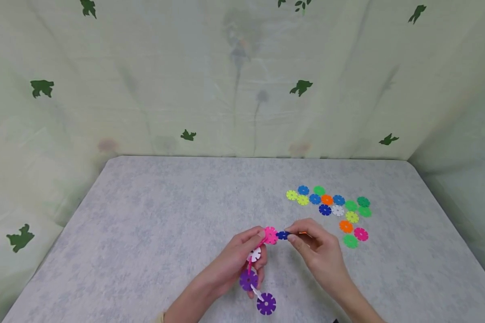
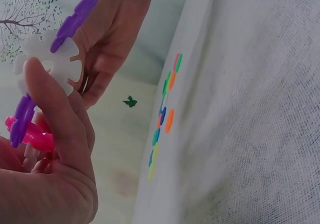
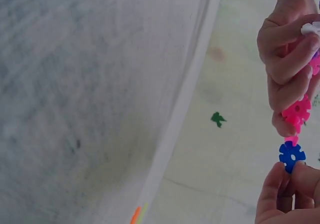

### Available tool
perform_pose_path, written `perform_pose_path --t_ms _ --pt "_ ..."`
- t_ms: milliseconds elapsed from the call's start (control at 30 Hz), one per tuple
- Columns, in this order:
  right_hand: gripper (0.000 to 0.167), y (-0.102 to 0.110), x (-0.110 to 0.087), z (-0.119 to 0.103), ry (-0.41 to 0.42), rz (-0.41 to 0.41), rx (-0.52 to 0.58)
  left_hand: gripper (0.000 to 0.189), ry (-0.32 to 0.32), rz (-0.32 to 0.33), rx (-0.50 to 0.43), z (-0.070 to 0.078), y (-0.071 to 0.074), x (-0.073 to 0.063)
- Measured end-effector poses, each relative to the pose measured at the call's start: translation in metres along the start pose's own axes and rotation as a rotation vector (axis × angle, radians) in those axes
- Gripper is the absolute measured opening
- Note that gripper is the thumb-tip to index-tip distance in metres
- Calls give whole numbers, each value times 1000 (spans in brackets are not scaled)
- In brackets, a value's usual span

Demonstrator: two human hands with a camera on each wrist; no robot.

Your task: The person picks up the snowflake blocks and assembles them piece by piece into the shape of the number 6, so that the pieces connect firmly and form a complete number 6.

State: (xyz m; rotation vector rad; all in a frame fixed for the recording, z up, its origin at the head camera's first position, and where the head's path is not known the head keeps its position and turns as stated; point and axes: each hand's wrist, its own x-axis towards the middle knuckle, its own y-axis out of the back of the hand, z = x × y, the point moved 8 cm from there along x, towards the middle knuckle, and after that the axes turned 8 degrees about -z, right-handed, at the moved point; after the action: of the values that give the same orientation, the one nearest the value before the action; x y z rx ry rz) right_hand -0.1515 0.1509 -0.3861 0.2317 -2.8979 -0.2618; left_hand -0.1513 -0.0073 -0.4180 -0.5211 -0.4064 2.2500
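Observation:
A chain of slotted plastic discs hangs from my left hand [image 1: 242, 251], which grips it near a pink disc [image 1: 271, 235]. Below run a white disc [image 1: 255, 254], a purple disc [image 1: 248, 281] and, at the tail, another purple disc [image 1: 266, 304]. Between thumb and fingers, my right hand [image 1: 321, 253] pinches a dark blue disc [image 1: 283, 235]. Its edge meets the pink disc; how deep the slots sit, I cannot tell. A thin orange edge [image 1: 303, 233] shows by the right fingers, mostly hidden. The right wrist view shows the blue disc [image 3: 291, 155] in line with the pink ones.
Several loose discs lie flat on the grey table at the right, among them a yellow disc [image 1: 292, 195], an orange disc [image 1: 346, 226], a white disc [image 1: 337, 211] and a green disc [image 1: 350, 241]. A pale curtain [image 1: 210, 89] with green bird shapes stands behind the table [image 1: 125, 233].

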Motion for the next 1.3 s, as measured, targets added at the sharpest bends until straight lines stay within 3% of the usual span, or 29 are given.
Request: perform_pose_path --t_ms 233,367,700,967,1300 --pt "21 -3 -3 -5 39 24 -40 38 6 -22 -32 -2 -1 -1" --pt "22 -7 -5 -7 48 12 -84 38 1 8 -31 -3 -1 -1" --pt "18 -2 2 2 -60 -57 -14 39 -37 68 12 2 2 0" --pt "35 1 6 5 -148 -104 -181 42 -51 142 66 13 14 -7" --pt "31 18 4 2 -108 -97 -239 44 -64 162 83 17 20 -8"
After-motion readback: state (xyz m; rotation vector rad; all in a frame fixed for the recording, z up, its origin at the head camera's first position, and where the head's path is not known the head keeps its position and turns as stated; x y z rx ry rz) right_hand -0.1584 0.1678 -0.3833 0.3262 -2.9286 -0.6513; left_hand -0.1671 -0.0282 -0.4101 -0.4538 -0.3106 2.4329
